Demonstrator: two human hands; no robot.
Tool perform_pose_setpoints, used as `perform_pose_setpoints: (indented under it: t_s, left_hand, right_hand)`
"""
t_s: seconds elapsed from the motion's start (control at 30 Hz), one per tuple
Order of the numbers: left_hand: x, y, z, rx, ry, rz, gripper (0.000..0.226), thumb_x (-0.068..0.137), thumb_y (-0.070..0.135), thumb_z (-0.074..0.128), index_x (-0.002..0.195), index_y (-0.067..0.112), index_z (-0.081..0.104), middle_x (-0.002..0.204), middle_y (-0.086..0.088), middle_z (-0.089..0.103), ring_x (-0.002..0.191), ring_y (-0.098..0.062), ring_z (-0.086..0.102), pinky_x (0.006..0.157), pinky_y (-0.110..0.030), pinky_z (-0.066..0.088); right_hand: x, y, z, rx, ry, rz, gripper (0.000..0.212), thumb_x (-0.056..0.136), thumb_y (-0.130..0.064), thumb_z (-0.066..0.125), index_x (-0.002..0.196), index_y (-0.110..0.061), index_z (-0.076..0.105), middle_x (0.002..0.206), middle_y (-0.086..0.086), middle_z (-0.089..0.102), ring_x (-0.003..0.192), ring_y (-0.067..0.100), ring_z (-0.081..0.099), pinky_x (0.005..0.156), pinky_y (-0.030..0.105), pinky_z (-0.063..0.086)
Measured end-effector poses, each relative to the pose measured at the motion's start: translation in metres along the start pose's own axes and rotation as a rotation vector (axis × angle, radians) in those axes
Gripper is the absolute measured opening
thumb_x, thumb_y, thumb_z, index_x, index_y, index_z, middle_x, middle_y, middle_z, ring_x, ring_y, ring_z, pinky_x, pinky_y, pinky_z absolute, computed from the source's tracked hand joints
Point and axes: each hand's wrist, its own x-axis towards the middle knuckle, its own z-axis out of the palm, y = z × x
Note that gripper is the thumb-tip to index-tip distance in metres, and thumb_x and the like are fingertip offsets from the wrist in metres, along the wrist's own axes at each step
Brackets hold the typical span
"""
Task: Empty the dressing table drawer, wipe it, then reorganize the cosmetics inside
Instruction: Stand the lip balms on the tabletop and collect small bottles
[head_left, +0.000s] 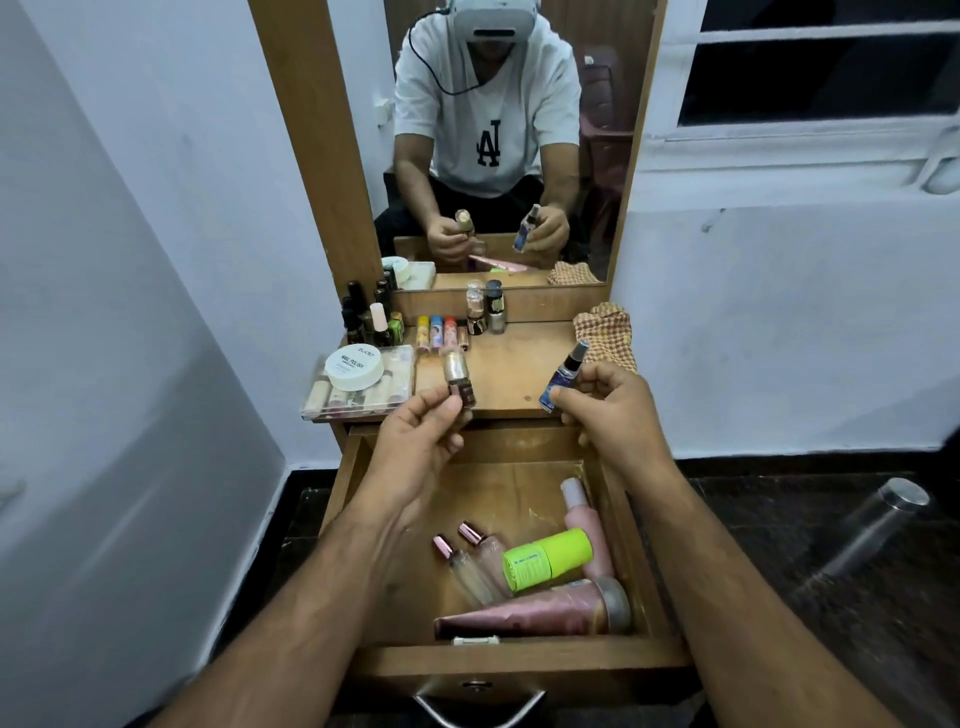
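Open wooden drawer below both hands, holding a pink tube, green bottle and two clear vials. Right hand pinches a blue spray bottle, tilted; left hand pinches a small gold-capped bottle, upright, above the drawer's back edge.

Pale bluish-white walls are seen at nine and three o'clock. A wood-framed mirror is mounted at twelve, a white-framed dark window is set at two, and dark polished flooring is laid below.
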Motion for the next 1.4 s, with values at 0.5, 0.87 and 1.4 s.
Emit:
perform_pose_setpoints:
  t_s: [0.5, 0.87, 1.4]
  left_hand:
    - [0.132, 0.03, 0.043, 1.447, 0.208, 0.326, 0.017, 0.08, 0.032, 0.08, 0.093, 0.021, 0.075, 0.089, 0.0, 0.074, 0.087, -0.02, 0.068, 0.079, -0.033, 0.055]
    - [0.152, 0.029, 0.045, 1.365, 0.313, 0.318, 0.019, 0.078, 0.034, 0.081, 0.094, 0.026, 0.074, 0.098, 0.001, 0.073, 0.094, -0.019, 0.065, 0.078, -0.03, 0.052]
    - [0.151, 0.025, 0.042, 1.335, 0.305, 0.246, 0.02, 0.081, 0.04, 0.078, 0.096, 0.027, 0.077, 0.094, 0.003, 0.074, 0.092, -0.016, 0.065, 0.079, -0.032, 0.054]
  right_hand:
    - [0.096, -0.004, 0.059, -0.563, 0.063, -0.091, 0.022, 0.077, -0.012, 0.077, 0.075, -0.026, 0.059, 0.073, -0.013, 0.059, 0.076, 0.012, 0.061, 0.069, 0.028, 0.051]
    - [0.127, -0.002, 0.085, -0.607, 0.048, -0.038, 0.016, 0.08, -0.015, 0.077, 0.094, -0.019, 0.071, 0.094, -0.004, 0.069, 0.086, 0.012, 0.059, 0.068, 0.021, 0.037]
    - [0.129, -0.001, 0.085, -0.647, 0.073, -0.051, 0.017, 0.082, -0.011, 0.074, 0.096, -0.02, 0.074, 0.097, -0.002, 0.072, 0.091, 0.012, 0.063, 0.071, 0.023, 0.044]
